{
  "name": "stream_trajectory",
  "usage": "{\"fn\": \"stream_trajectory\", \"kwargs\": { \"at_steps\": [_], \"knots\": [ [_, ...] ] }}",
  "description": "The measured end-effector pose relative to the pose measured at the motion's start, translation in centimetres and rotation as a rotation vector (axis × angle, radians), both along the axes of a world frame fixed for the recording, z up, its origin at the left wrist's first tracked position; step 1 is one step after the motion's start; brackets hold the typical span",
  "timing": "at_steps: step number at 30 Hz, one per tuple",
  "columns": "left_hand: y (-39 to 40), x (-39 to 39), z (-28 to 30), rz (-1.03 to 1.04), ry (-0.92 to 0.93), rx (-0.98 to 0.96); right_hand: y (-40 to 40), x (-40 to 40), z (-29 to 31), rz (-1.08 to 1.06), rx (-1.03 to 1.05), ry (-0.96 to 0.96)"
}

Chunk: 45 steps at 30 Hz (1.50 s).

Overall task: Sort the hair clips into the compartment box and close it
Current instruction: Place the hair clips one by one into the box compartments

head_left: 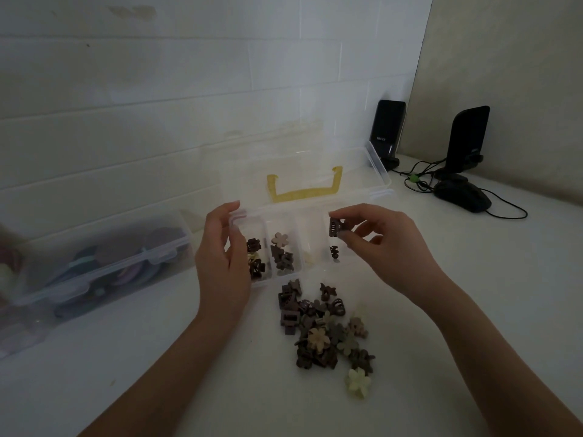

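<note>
White desk [132, 357] surface fills the foreground, with both bare forearms entering from the lower edge and reaching forward. Nearest the viewer, a loose pile of hair clips [328, 332] lies on the desk between the forearms: mostly dark brown, some flower-shaped, with a pale yellow-green flower clip [358, 382] at its near right edge. Beyond the pile stands the clear compartment box [285, 244], its lid [303, 171] swung open and leaning back toward the wall, a yellow handle [304, 192] visible through it. Left hand [222, 263], palm turned inward and fingers raised, cups the box's left end, with thumb and fingertips touching the rim at the far left corner. Right hand [383, 244], wrist bent and fingers curled, pinches a dark brown clip [335, 228] between thumb and fingertips just above the right-hand compartments. Dark clips lie in the leftmost compartment, flower clips in the next, and one dark clip further right. To the left, a second clear box [101, 266], closed, holds blurred round items. Farthest right, near the wall, stand two black speakers [386, 134] and a black mouse [462, 195] with cables.
</note>
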<state>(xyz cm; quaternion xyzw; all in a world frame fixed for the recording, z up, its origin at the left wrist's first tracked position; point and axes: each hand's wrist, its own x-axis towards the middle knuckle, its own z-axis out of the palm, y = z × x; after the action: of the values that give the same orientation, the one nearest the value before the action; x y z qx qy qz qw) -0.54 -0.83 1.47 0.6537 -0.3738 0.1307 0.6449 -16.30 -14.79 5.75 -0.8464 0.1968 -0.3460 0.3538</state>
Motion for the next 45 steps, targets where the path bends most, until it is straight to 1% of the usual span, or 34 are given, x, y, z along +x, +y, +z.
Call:
{"fn": "stream_trajectory", "kwargs": {
  "at_steps": [5, 7, 10, 13, 16, 17, 20, 22, 25, 31, 33, 35, 41, 43, 45],
  "knots": [
    [0.1, 0.0, 0.1, 0.003, -0.007, 0.004, 0.3, 0.2, 0.0, 0.014, -0.005, 0.019],
    [0.1, -0.1, 0.1, -0.002, -0.013, 0.004, 1.1, 0.4, 0.0, 0.032, -0.039, 0.01],
    [0.1, -0.4, 0.1, -0.032, 0.007, -0.006, 3.1, 1.1, -0.5, 0.083, -0.142, -0.051],
    [0.1, -1.0, 0.4, -0.057, -0.013, -0.019, 4.9, 2.2, -1.5, 0.153, -0.245, -0.017],
    [0.2, -1.3, 0.7, -0.055, -0.055, -0.012, 5.5, 3.1, -2.2, 0.09, -0.44, 0.042],
    [0.2, -1.2, 0.6, -0.057, -0.051, -0.012, 5.6, 3.2, -2.3, 0.069, -0.474, 0.039],
    [0.0, -0.9, 0.3, -0.061, -0.016, -0.014, 5.7, 3.1, -2.4, 0.069, -0.486, -0.003],
    [0.0, -0.8, 0.1, -0.06, 0.005, -0.014, 5.5, 2.9, -2.5, 0.105, -0.54, 0.041],
    [0.0, -0.8, 0.0, -0.058, 0.017, -0.011, 5.7, 3.0, -2.8, 0.093, -0.7, 0.18],
    [-0.1, -0.8, 0.2, -0.055, 0.005, -0.011, 6.2, 3.2, -2.6, -0.024, -0.775, 0.288],
    [-0.1, -0.9, 0.3, -0.057, 0.016, -0.013, 6.3, 3.2, -2.8, -0.052, -0.782, 0.306],
    [-0.1, -1.1, 0.4, -0.062, 0.023, -0.015, 6.3, 3.2, -2.7, -0.025, -0.751, 0.312],
    [0.0, -0.9, 0.6, -0.07, 0.033, -0.006, 5.1, 1.8, -1.0, 0.214, -0.409, 0.193],
    [-0.1, -0.9, 0.5, -0.075, 0.062, -0.013, 4.7, 1.0, -0.3, 0.242, -0.368, 0.22],
    [-0.1, -0.9, 0.6, -0.085, 0.081, -0.016, 4.4, 0.3, 0.6, 0.257, -0.377, 0.293]
  ]
}}
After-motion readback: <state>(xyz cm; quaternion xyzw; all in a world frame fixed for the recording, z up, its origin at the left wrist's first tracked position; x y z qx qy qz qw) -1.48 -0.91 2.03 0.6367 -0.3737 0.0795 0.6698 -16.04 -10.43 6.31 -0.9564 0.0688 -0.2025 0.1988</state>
